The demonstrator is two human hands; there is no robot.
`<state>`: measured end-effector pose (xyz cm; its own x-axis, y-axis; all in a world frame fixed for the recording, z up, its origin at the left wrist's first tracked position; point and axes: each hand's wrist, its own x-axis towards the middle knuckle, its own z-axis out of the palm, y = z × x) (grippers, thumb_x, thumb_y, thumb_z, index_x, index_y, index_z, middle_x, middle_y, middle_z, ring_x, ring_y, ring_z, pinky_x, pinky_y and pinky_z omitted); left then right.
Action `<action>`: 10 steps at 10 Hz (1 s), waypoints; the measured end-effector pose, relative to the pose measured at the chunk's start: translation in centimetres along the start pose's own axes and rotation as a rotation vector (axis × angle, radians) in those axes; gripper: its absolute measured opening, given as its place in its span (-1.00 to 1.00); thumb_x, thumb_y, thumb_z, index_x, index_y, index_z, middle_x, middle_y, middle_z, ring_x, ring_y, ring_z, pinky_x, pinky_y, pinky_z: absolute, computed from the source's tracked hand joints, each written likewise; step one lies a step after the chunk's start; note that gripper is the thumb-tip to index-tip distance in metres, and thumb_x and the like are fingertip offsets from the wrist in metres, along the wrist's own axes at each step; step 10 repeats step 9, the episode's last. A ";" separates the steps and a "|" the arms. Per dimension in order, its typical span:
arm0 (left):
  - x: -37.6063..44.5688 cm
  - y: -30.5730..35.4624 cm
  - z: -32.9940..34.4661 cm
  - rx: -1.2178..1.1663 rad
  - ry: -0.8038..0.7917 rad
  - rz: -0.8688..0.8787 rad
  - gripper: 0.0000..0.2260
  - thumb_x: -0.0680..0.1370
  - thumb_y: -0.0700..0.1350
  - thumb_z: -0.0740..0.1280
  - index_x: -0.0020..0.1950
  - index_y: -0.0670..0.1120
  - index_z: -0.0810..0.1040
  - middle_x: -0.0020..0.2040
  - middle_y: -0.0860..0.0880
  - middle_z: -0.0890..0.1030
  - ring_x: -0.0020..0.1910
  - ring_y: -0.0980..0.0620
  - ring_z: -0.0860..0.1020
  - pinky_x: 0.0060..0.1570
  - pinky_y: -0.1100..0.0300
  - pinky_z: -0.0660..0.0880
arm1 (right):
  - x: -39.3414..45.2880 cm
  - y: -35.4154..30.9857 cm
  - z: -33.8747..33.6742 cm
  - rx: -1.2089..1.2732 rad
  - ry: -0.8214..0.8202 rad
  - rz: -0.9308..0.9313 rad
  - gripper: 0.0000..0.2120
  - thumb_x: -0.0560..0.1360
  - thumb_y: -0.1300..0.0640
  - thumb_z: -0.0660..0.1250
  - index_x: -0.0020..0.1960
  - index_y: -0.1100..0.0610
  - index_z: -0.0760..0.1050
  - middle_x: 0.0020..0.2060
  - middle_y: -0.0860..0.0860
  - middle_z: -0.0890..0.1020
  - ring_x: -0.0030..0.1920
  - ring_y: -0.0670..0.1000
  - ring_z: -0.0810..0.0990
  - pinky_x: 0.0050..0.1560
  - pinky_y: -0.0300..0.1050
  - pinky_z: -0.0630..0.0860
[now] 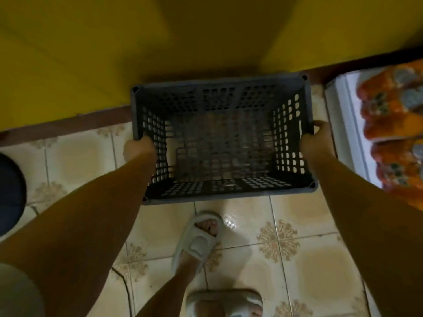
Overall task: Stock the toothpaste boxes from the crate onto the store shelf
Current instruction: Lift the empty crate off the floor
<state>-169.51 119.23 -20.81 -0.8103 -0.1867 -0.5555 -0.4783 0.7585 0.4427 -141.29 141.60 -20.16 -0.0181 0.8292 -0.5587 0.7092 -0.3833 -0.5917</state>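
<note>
The person stands over a dark grey slatted crate (223, 138) and holds it by its two short sides, just in front of the yellow wall (91, 53). The left hand (139, 148) grips the left rim, fingers curled over the edge and out of sight on the far side; the right hand (317, 137) grips the right rim the same way, its fingers (317, 127) hooked over the top. I cannot tell whether the crate rests on the tiled floor (297, 236) or hangs just above it.

Through the open bottom I see only tile pattern: no toothpaste boxes show inside, so by my reckoning the stocking is finished or the boxes lie elsewhere, out of sight.

What could go wrong from here looks modest. The grips sit toward the wall-side half of each rim, so if the crate is lifted the near end may dip and swing toward the feet in pale slippers (199, 239), which stand close behind it. The right hand is near the white shelf edge (341, 115) with the orange packets (393, 110); a careless swing to that side could knock knuckles on the edge or brush packets off. The picture is blurred, which suggests movement, and haste would make either slip likelier.
</note>
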 end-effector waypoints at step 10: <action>-9.9 6.4 -5.9 0.872 -0.203 0.880 -0.47 0.62 0.15 0.10 0.56 -0.01 0.18 0.57 -0.06 0.17 0.56 -0.11 0.05 0.50 -0.25 -0.04 | -10.3 -6.7 -3.5 -0.538 -0.163 -0.494 -0.40 0.50 -0.25 -0.02 0.51 -0.10 0.19 0.38 0.06 0.42 0.34 0.20 0.41 0.29 0.26 0.40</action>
